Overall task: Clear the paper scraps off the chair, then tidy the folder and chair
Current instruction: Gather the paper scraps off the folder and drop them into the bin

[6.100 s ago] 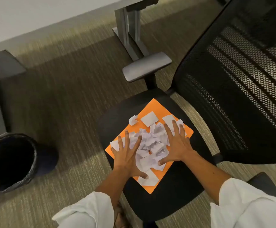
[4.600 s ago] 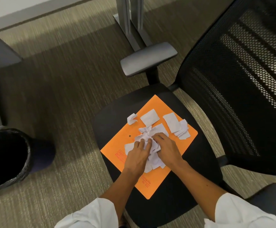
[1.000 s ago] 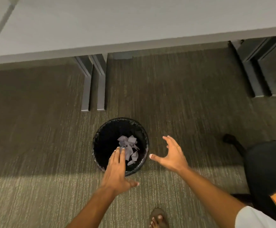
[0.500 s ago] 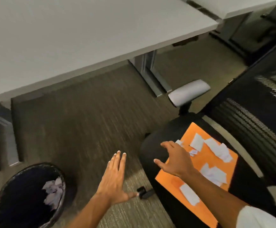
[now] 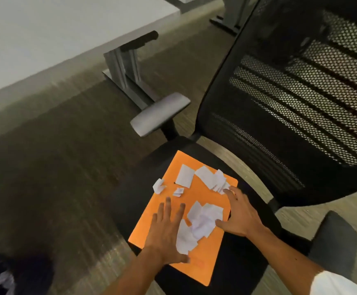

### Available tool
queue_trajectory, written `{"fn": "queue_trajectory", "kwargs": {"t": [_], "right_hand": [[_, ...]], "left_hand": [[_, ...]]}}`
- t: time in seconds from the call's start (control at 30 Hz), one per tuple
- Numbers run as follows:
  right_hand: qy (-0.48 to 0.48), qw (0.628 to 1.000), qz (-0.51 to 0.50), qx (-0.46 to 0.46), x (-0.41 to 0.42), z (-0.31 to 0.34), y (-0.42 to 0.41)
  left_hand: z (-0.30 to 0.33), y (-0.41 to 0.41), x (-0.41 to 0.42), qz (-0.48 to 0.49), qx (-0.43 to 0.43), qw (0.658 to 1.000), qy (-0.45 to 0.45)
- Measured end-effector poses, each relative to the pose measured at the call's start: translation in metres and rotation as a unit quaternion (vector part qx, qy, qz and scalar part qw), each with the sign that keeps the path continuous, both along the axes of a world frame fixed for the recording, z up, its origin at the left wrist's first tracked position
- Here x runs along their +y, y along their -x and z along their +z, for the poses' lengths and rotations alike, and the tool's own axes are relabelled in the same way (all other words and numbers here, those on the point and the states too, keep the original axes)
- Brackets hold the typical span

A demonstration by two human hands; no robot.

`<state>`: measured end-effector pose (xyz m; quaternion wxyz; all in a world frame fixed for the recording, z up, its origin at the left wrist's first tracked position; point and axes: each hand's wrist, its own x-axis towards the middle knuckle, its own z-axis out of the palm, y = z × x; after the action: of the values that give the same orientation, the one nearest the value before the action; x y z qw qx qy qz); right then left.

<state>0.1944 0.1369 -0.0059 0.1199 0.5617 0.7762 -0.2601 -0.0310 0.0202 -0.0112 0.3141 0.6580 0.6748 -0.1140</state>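
An orange folder point(image 5: 203, 258) lies flat on the seat of a black mesh-backed office chair point(image 5: 245, 269). Several white paper scraps point(image 5: 203, 220) are scattered on the folder, one cluster in the middle and more near its far corner point(image 5: 207, 176). My left hand point(image 5: 166, 233) is spread flat over the folder's left half, its thumb beside the middle cluster. My right hand point(image 5: 239, 213) is open on the right side of that cluster, fingers reaching toward the far scraps. Neither hand holds anything.
A black waste bin point(image 5: 0, 275) with scraps inside sits at the lower left on the carpet. A grey armrest point(image 5: 160, 113) juts out left of the seat, and a second armrest point(image 5: 333, 241) is at right. A white desk point(image 5: 45, 35) on grey legs point(image 5: 124, 69) stands behind.
My view swung from the bin back over the chair. Both empty hands came from above the bin onto the folder and now flank the remaining scraps.
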Motion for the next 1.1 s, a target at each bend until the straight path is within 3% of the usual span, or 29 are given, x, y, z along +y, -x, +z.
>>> {"fn": "queue_trajectory", "kwargs": {"t": [0.17, 0.4, 0.8, 1.1], "right_hand": [[-0.001, 1.0, -0.005, 0.016, 0.025, -0.009, -0.019], [0.016, 0.999, 0.012, 0.024, 0.044, -0.014, -0.029], [0.011, 0.999, 0.017, 0.035, 0.046, -0.021, -0.056], [0.009, 0.999, 0.018, 0.027, 0.034, -0.023, -0.053]], "left_hand": [[-0.008, -0.015, 0.022, -0.131, 0.004, 0.991, 0.003], [-0.018, -0.018, 0.058, -0.334, 0.064, 0.94, -0.034], [-0.046, -0.043, 0.065, -0.409, 0.073, 0.909, -0.021], [-0.033, -0.047, 0.067, -0.369, 0.044, 0.927, -0.048]]}}
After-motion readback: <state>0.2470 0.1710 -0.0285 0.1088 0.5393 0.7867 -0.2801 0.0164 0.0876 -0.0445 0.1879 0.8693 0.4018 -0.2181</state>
